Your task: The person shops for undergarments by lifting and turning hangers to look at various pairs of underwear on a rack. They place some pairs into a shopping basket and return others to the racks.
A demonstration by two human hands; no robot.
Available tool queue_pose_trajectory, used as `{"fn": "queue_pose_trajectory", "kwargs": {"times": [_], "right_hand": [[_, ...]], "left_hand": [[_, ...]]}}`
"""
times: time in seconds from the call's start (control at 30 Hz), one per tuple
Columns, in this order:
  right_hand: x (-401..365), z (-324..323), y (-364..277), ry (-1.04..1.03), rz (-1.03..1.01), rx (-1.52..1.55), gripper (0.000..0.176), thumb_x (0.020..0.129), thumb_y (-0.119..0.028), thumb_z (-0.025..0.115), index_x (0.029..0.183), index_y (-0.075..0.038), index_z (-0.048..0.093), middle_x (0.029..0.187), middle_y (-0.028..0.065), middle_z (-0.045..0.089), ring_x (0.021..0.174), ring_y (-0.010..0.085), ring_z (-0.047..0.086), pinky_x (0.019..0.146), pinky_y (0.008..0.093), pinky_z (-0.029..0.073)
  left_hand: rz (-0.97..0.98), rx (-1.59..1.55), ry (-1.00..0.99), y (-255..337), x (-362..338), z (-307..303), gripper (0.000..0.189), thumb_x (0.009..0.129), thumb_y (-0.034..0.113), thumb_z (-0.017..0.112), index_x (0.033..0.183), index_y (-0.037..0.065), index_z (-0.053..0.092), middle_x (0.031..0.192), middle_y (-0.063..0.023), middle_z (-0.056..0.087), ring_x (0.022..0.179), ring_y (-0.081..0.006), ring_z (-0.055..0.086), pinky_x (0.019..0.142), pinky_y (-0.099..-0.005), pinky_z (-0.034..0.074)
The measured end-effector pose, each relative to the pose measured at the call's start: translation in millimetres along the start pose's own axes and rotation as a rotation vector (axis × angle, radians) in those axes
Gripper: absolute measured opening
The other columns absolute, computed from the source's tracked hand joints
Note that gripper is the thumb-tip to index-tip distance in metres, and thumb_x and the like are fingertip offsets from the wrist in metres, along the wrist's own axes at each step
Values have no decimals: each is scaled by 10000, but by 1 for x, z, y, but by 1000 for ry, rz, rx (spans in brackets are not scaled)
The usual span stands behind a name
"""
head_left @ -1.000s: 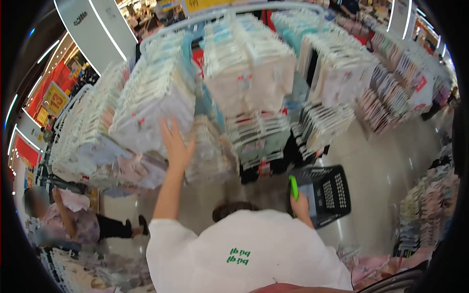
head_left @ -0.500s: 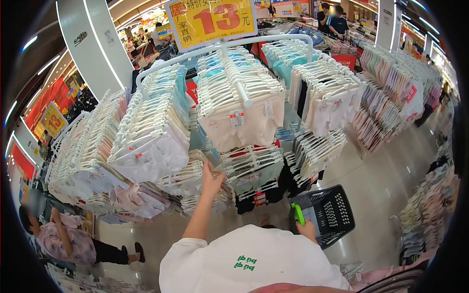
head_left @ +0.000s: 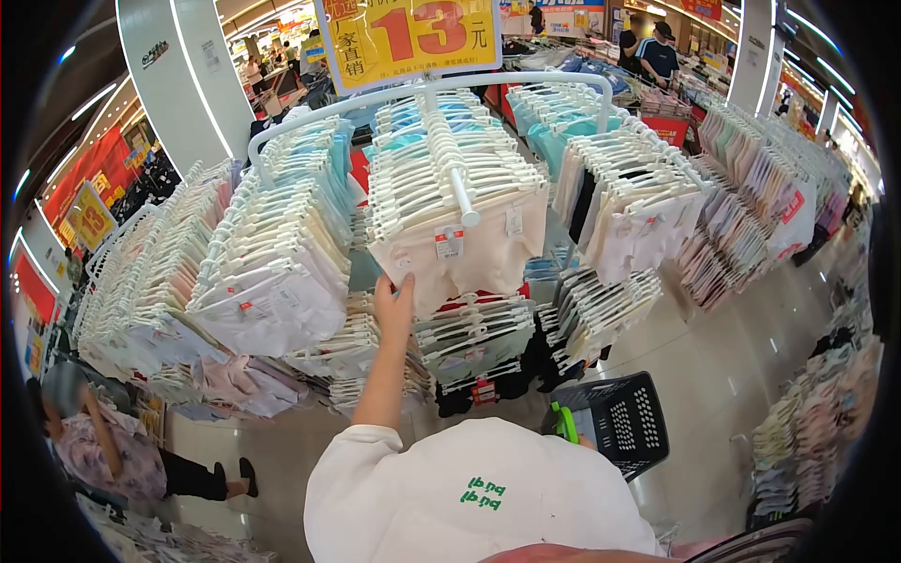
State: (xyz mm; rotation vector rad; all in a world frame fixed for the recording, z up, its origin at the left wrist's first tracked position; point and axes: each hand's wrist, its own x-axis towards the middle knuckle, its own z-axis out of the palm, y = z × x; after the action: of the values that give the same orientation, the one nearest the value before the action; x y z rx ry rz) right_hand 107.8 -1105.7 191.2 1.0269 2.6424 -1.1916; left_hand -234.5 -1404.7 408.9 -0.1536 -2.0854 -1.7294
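My left hand (head_left: 394,302) pinches the lower left edge of a pale pink pair of underpants (head_left: 469,255), thumb in front. They hang at the front of the middle row, clipped to a white hanger, with a red-and-white tag. Low at my right side, my right hand (head_left: 587,441) is mostly hidden by my white shirt. It is at the green handle (head_left: 564,422) of a dark shopping basket (head_left: 638,424), around which it was visibly closed a moment earlier.
A white rack (head_left: 357,105) carries several rows of hanging underwear under a yellow price sign (head_left: 418,39). Below are greenish pairs (head_left: 474,349). A person in a floral top (head_left: 108,460) stands at the left. Another garment rack (head_left: 760,188) is at the right, over a tiled floor (head_left: 699,361).
My left hand has risen from the lower row to the pale pink underpants and taken their edge. The underpants' left side has swung slightly left. The basket appears slightly lower and further left.
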Motion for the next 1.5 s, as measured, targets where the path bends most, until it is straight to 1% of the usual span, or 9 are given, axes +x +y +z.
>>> {"fn": "queue_pose_trajectory", "kwargs": {"times": [0.4,0.87,1.0,1.1,1.17,1.27,1.33,1.4,1.5], "right_hand": [[15,-2,49,2,-47,110,338,722,-274,675,946,-26,618,794,210,624,767,342,627,684,395,474],[46,-19,84,-24,61,18,371,707,-306,676,938,-20,625,791,185,641,751,306,639,694,374,488],[37,-39,53,44,99,15,346,728,-290,648,912,2,619,788,209,635,745,333,639,681,387,489],[33,-61,32,72,135,31,331,743,-275,625,898,17,612,786,233,623,758,356,637,669,397,487],[36,-67,33,59,148,62,324,750,-267,614,894,23,608,787,246,615,768,367,634,664,402,484],[42,-73,49,73,105,53,306,748,-252,610,894,17,611,769,248,607,766,382,627,652,410,478],[45,-81,48,116,3,110,289,742,-239,604,889,10,605,746,248,603,742,407,613,645,427,474],[48,-94,50,130,73,68,278,730,-232,605,881,1,599,750,246,606,741,424,598,653,450,474],[52,-104,60,180,110,-1,283,720,-239,606,880,-6,598,771,249,609,744,427,591,667,469,474]], "left_hand": [[-80,-202,-17,16,-2,-3,317,886,173,570,1100,-60,550,1017,-90,624,888,-135,554,808,-272,423],[-150,-229,142,-7,-4,0,265,902,245,558,927,-18,579,727,26,545,654,-53,466,627,-187,389],[-172,-303,162,6,-9,7,296,888,217,582,1046,-25,519,838,-5,533,761,-68,481,684,-202,402],[28,-88,342,10,-18,19,435,853,163,615,1182,-32,408,1046,-88,503,927,-148,490,819,-271,406],[381,492,535,32,-34,25,540,815,80,630,1254,-25,335,1145,-136,448,1088,-232,449,970,-342,331],[480,371,305,50,-53,38,550,810,98,616,1255,-50,327,1175,-185,437,1072,-293,459,971,-385,323],[419,244,209,48,-69,55,468,816,80,605,1213,-45,392,1097,-166,514,995,-249,519,916,-355,382],[147,98,-302,46,-80,82,358,824,26,592,1152,-26,457,974,-108,575,881,-164,563,832,-297,436],[149,-11,-427,45,-87,117,273,827,38,584,1093,3,532,836,-62,623,752,-141,586,721,-265,460]]}}
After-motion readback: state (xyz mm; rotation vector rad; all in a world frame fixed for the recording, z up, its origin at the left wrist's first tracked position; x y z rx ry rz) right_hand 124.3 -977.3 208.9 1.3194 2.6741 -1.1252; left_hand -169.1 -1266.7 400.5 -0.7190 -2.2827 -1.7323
